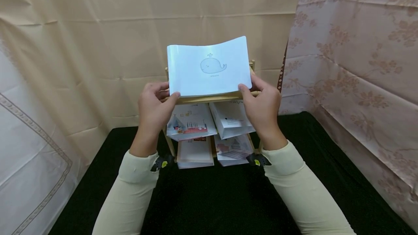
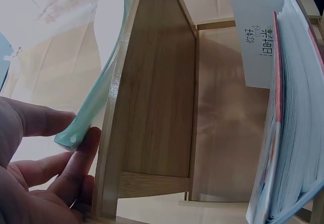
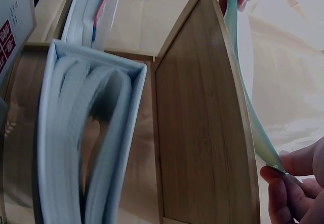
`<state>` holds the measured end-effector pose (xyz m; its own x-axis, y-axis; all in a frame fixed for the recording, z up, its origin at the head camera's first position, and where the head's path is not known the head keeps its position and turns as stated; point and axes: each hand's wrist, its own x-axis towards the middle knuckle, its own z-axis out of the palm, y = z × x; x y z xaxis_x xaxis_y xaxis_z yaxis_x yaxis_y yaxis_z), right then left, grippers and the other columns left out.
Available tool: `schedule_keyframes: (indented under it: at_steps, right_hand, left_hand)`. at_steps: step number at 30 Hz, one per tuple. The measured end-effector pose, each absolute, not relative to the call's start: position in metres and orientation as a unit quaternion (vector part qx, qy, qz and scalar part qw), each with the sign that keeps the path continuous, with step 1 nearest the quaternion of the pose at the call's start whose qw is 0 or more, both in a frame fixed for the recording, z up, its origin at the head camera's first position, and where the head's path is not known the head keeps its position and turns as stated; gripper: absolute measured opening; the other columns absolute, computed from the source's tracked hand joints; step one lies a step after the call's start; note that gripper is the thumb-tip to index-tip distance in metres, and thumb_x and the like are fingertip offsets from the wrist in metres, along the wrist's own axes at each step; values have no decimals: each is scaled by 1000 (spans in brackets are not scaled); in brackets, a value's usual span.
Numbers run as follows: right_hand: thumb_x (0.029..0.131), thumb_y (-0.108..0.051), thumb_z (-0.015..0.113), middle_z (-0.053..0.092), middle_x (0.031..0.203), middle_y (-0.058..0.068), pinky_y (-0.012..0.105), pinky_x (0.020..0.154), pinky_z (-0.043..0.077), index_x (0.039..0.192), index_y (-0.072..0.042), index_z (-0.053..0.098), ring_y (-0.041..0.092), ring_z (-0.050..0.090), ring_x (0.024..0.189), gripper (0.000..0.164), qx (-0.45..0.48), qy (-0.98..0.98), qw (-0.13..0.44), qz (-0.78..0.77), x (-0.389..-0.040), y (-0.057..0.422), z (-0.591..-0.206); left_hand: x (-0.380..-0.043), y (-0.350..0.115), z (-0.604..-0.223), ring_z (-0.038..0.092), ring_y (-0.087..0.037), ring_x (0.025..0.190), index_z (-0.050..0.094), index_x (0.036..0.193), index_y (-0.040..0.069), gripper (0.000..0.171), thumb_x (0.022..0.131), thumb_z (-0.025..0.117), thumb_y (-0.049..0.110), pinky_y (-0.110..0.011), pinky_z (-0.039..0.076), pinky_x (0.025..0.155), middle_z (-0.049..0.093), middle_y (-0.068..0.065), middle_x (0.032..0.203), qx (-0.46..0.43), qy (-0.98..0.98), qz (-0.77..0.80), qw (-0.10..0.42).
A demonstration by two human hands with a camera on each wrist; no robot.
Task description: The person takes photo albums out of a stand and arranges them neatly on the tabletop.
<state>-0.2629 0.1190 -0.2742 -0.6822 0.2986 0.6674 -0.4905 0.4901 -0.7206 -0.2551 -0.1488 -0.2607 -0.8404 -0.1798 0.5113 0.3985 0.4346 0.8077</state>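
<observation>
My left hand (image 1: 155,100) pinches the lower left corner of a thin, pale blue booklet (image 1: 186,68) between thumb and fingers. The lower right corner is held the same way by my right hand (image 1: 262,102). A small whale drawing faces me from its cover, and its upper right side bends upward. The booklet is just over the top board of a small wooden shelf (image 1: 209,99). From the side, in the left wrist view, the booklet (image 2: 93,102) appears as a curved greenish edge next to the wooden board (image 2: 157,92). The right wrist view shows the fingers (image 3: 304,160) gripping its other end.
Below the top board, the shelf holds a book with a red-and-white cover (image 1: 191,120) and a white box-like book (image 1: 232,122). Two more books stand on the lowest level, left (image 1: 195,153) and right (image 1: 235,149). Dark green cloth (image 1: 215,198) covers the table; curtains (image 1: 130,46) hang around it.
</observation>
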Motion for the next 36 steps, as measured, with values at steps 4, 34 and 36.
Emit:
schedule_keyframes:
  at_steps: [4, 34, 36]
  right_hand:
    - [93, -20, 80, 78, 113, 7, 29, 73, 61, 128, -7, 73, 9, 70, 87, 39, 71, -756, 406, 509, -261, 118, -279]
    - [90, -17, 83, 79, 112, 4, 24, 69, 58, 123, -9, 76, 16, 70, 83, 35, 124, -663, 402, 618, -238, 91, -301]
    - [90, -19, 83, 79, 111, 3, 24, 70, 58, 122, -10, 77, 17, 70, 83, 34, 131, -658, 405, 621, -237, 91, -303]
  left_hand:
    - [-251, -151, -263, 73, -22, 106, 70, 126, -2, 38, 93, 78, 14, -35, 61, 93, 53, -11, 116, -81, -783, -547, 285]
    - [-223, -177, -282, 73, -18, 106, 70, 127, 4, 34, 94, 76, 9, -19, 59, 81, 66, -10, 127, -97, -698, -631, 324]
    - [-222, -178, -284, 73, -18, 106, 70, 127, 5, 34, 94, 77, 11, -20, 59, 83, 69, -12, 127, -96, -695, -634, 325]
